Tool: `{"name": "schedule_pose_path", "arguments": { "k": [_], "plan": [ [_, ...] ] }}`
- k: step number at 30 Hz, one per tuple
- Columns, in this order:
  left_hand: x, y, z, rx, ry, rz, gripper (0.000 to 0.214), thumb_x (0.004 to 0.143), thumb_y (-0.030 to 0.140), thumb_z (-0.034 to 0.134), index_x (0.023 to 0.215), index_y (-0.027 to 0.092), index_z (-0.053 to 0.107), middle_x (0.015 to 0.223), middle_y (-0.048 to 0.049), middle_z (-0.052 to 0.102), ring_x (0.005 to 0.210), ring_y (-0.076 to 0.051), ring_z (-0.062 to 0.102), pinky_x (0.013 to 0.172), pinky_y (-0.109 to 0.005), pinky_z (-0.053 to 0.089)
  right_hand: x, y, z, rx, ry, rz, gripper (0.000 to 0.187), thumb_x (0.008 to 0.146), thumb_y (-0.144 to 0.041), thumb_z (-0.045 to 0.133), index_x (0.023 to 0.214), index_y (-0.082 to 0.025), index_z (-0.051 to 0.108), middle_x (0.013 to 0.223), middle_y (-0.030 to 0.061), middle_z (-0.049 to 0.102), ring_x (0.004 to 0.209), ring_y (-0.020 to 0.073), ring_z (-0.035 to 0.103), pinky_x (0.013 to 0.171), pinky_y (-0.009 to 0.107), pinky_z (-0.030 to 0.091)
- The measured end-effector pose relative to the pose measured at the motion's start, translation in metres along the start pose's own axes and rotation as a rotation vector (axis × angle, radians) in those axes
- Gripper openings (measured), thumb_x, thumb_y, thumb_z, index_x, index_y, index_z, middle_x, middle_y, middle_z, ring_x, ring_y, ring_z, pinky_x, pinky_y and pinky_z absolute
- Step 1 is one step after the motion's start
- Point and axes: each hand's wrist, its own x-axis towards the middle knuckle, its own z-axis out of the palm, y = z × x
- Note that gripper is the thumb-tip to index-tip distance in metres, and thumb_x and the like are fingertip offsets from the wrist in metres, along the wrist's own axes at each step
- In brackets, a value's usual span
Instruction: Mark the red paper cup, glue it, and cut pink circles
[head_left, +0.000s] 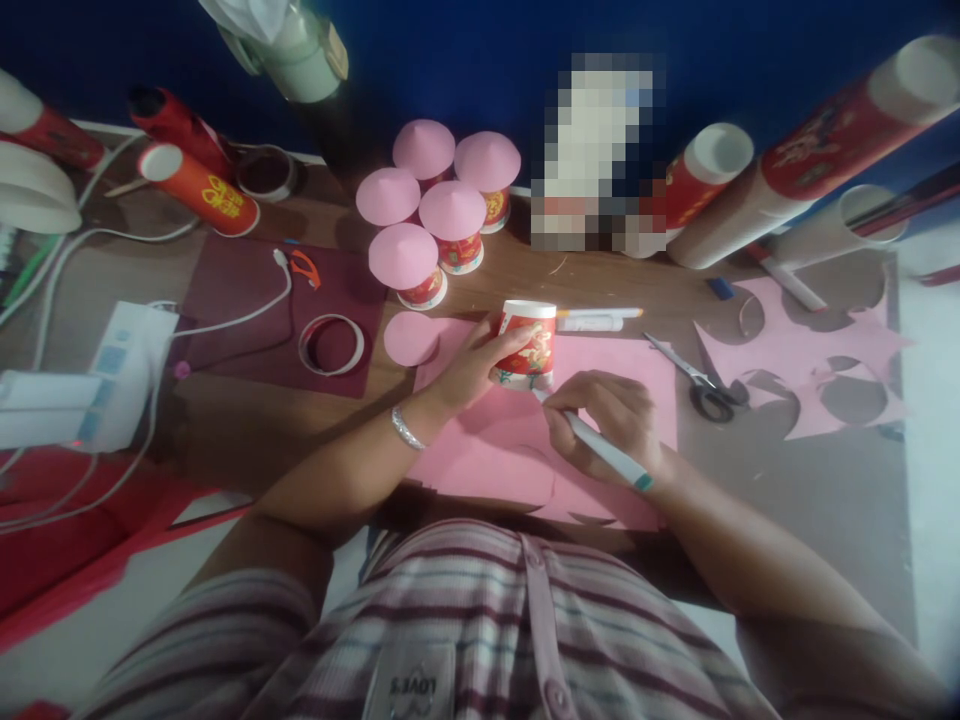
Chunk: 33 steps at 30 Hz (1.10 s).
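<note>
My left hand (480,365) is wrapped round a red paper cup (534,345) with a white rim and a gold pattern. Green marks run along the cup's white band nearest me. In my right hand (611,415) is a marker pen (611,455), white with a green end, its tip at or very near that band. Under both hands lies pink paper (487,450). A pink paper disc (411,338) is just left of the cup. Beyond it stand several red cups topped with pink paper cones (403,255).
Scissors (701,385) and a pink sheet with round holes (810,350) lie at right. Two pens (592,322) rest behind the cup. At left are a tape roll (331,345), orange snips (305,268) and a power strip (124,375) with cables. Cardboard tubes (720,225) stand at back right.
</note>
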Motion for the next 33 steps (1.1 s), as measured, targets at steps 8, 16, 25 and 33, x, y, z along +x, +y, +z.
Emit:
{"name": "schedule_pose_path", "arguments": {
  "k": [8,16,25,33],
  "plan": [
    [0.0006,0.0018,0.0012,0.016,-0.005,-0.025,0.034,0.088,0.043,0.075,0.113,0.02,0.069,0.102,-0.0037,0.075,0.091,-0.017,0.073,0.083,-0.03,0.059,-0.0002,0.0014,0.0,-0.025,0.02,-0.052,0.016,0.087,-0.006,0.063,0.093,-0.021,0.059,0.071,-0.0008,0.067,0.059,0.0139,0.064,0.056,0.028,0.055],
    [-0.0008,0.0036,0.0014,0.007,0.017,-0.024,0.032,0.087,0.042,0.076,0.111,0.021,0.07,0.104,-0.0028,0.076,0.093,-0.017,0.074,0.08,-0.027,0.059,0.0015,0.0017,-0.0004,-0.057,0.036,-0.087,0.02,0.086,-0.004,0.063,0.093,-0.022,0.057,0.07,-0.0026,0.065,0.059,0.0132,0.062,0.055,0.027,0.054],
    [0.0009,0.0017,0.0009,0.007,0.006,-0.01,0.034,0.087,0.042,0.075,0.114,0.022,0.07,0.108,-0.0032,0.076,0.096,-0.017,0.074,0.084,-0.029,0.059,0.0008,0.0043,0.0005,-0.094,0.051,-0.097,0.018,0.088,-0.005,0.062,0.093,-0.022,0.057,0.068,-0.003,0.065,0.057,0.0124,0.061,0.054,0.027,0.054],
    [0.0012,0.0008,0.0001,0.021,0.009,-0.007,0.032,0.089,0.042,0.074,0.114,0.023,0.071,0.107,-0.003,0.075,0.1,-0.017,0.072,0.088,-0.03,0.058,0.0007,0.0033,-0.0001,-0.108,0.061,-0.097,0.019,0.085,-0.004,0.063,0.091,-0.022,0.058,0.066,-0.0022,0.064,0.056,0.0135,0.059,0.052,0.028,0.052]
  ]
}}
